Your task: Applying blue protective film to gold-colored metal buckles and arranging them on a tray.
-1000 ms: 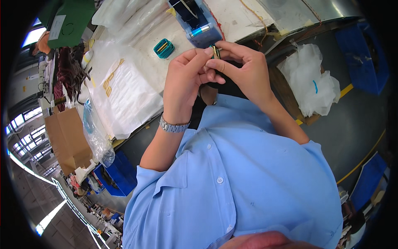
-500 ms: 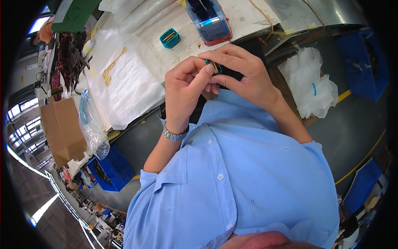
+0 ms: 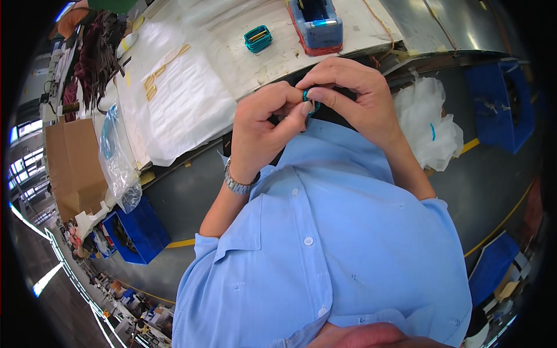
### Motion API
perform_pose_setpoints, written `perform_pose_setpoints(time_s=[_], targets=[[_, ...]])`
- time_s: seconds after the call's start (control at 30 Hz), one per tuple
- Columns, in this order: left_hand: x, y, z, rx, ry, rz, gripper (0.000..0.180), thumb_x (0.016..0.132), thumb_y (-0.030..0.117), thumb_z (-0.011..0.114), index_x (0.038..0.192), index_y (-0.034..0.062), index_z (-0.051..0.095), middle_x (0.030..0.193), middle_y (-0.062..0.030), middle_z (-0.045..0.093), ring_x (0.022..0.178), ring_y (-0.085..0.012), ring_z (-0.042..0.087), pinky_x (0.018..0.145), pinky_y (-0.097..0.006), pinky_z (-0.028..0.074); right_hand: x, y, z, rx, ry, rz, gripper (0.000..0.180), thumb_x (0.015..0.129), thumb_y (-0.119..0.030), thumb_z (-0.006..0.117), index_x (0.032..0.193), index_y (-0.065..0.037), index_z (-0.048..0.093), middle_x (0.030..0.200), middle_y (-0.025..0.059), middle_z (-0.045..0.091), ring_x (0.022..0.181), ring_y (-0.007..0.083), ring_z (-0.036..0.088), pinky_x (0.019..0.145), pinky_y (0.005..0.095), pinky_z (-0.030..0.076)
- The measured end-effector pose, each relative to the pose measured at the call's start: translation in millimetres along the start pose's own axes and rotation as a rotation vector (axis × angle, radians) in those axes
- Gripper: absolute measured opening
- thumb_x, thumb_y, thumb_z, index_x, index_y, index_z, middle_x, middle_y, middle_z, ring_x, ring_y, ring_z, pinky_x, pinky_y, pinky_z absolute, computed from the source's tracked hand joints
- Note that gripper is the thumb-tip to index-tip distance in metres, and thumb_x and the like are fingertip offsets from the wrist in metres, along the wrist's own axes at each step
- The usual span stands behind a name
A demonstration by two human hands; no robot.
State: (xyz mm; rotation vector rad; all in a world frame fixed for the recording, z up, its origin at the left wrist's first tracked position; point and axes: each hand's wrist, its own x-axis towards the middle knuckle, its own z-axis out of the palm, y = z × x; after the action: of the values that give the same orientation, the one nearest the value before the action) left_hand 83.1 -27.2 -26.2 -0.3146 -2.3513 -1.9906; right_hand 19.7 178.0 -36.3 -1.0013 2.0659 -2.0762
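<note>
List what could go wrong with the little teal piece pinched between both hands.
1. The small teal piece is pinched only at the fingertips of the left hand and right hand, held up over the shirt rather than over the worktable; a slip would likely drop it onto the floor.
2. The fingers hide most of it, so a misalignment could go unnoticed.
</note>
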Motion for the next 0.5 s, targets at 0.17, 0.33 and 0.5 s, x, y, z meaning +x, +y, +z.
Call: perform_pose_setpoints(time_s=[0.17, 0.33, 0.5], targets=[[-7, -13, -3, 0.114, 0.131, -0.02, 0.007, 0.094, 0.0, 0.076, 0.098, -0.0016, 0.07, 0.087, -0.0052, 0.067, 0.071, -0.0103, 0.067, 0.063, -0.025, 0.051, 2, 0, 11, -0.094, -0.003, 0.059, 0.013, 0.094, 0.001, 0.078, 0.107, 0.003, 0.077, 0.098, 0.0062, 0.075, 0.086, 0.0121, 0.069, 0.078, 0.0255, 0.055], [-3, -9, 3, 0.522, 0.29, 0.238, 0.026, 0.089, 0.005, 0.082, 0.112, 0.002, 0.07, 0.103, -0.0102, 0.072, 0.081, -0.0214, 0.07, 0.068, -0.032, 0.056, 5, 14, 44, 0.092, 0.267, 0.205, 0.007, 0.099, -0.004, 0.076, 0.103, 0.002, 0.076, 0.096, 0.004, 0.076, 0.085, 0.008, 0.07, 0.076, 0.0234, 0.056], [4, -12, -6, 0.769, 0.305, 0.308, 0.042, 0.082, 0.001, 0.086, 0.122, 0.0041, 0.073, 0.108, -0.0142, 0.076, 0.095, -0.028, 0.073, 0.078, -0.037, 0.061, 12, 22, 58, 0.325, 0.353, 0.278, 0.014, 0.102, -0.008, 0.075, 0.11, 0.002, 0.074, 0.101, 0.0051, 0.077, 0.086, 0.0081, 0.072, 0.077, 0.024, 0.058]])
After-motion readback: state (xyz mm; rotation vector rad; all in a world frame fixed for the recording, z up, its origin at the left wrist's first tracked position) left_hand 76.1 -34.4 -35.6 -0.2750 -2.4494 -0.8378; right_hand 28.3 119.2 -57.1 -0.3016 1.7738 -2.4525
